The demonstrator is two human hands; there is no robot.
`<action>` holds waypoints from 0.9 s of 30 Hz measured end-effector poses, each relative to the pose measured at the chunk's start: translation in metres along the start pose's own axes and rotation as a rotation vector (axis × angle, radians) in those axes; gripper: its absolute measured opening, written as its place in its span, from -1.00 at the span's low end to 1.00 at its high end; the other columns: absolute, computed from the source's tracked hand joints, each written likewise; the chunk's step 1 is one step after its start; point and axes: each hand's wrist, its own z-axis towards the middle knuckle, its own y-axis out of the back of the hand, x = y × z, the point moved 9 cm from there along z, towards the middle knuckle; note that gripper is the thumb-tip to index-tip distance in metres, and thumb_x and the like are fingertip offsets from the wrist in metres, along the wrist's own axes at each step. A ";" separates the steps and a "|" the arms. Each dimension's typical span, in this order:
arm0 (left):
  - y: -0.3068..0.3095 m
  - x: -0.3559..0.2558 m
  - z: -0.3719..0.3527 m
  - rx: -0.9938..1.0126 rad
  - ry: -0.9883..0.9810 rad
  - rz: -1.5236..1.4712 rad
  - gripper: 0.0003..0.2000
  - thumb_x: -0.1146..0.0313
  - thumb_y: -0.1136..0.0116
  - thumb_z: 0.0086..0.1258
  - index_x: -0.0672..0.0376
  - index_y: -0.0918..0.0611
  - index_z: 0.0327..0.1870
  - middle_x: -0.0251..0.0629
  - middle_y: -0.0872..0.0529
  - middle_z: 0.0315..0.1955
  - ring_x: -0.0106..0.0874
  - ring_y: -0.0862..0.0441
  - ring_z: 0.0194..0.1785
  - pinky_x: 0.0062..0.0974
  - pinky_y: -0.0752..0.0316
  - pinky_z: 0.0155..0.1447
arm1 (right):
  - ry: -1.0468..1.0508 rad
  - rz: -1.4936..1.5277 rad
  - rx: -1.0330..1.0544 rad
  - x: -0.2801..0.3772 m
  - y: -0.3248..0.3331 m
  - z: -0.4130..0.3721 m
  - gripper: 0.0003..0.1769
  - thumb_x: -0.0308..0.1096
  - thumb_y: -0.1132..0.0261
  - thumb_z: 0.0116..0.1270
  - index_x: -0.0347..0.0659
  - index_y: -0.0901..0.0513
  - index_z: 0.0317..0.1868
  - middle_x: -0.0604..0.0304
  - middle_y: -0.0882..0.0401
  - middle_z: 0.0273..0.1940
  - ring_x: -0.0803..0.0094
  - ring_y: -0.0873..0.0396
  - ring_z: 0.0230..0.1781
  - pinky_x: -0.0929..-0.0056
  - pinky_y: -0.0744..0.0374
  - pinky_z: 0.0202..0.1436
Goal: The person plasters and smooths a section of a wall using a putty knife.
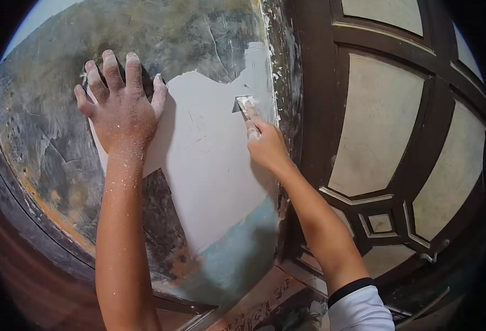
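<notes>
My left hand (122,113) presses flat against the wall with its fingers spread, dusted with white powder. Its palm spans the dark, mottled surface (55,110) and the left edge of a smooth white patch (215,149). In my right hand (269,144) is a scraper (248,110) whose handle is smeared with white. The scraper's blade rests at the upper right of the white patch, where a small dark triangle shows beside it. White specks cling to my left forearm.
A brown paneled door (378,127) stands close on the right, past a chipped dark wall edge (287,83). Below the white area is a teal patch (243,237). Printed sheeting (259,311) lies at the foot of the wall.
</notes>
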 end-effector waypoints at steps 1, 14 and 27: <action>0.000 0.001 0.001 -0.004 0.007 0.003 -0.47 -0.23 -0.11 0.44 -0.15 -0.49 0.30 -0.23 -0.39 0.37 -0.08 -0.23 0.53 0.20 -0.07 0.46 | 0.046 -0.005 -0.057 0.004 0.002 -0.005 -0.71 -0.37 -0.20 0.48 -0.29 -0.71 0.09 -0.32 -0.70 -0.11 -0.29 -0.66 -0.04 0.05 -0.59 0.03; -0.001 -0.001 0.000 0.086 0.020 0.054 -0.45 -0.21 -0.14 0.46 -0.17 -0.50 0.36 -0.26 -0.36 0.40 -0.11 -0.20 0.55 0.15 -0.06 0.51 | 0.010 -0.003 -0.044 0.006 0.006 0.018 -0.74 -0.39 -0.19 0.46 -0.28 -0.72 0.03 -0.30 -0.71 -0.12 -0.18 -0.71 -0.07 0.13 -0.60 0.03; -0.002 -0.001 0.001 0.084 0.012 0.048 -0.44 -0.21 -0.13 0.45 -0.14 -0.49 0.36 -0.25 -0.35 0.39 -0.10 -0.19 0.53 0.16 -0.07 0.48 | 0.106 -0.037 -0.082 0.019 0.014 0.051 -0.62 -0.32 -0.15 0.52 -0.15 -0.69 0.26 -0.29 -0.71 -0.09 -0.15 -0.70 -0.06 0.19 -0.59 0.05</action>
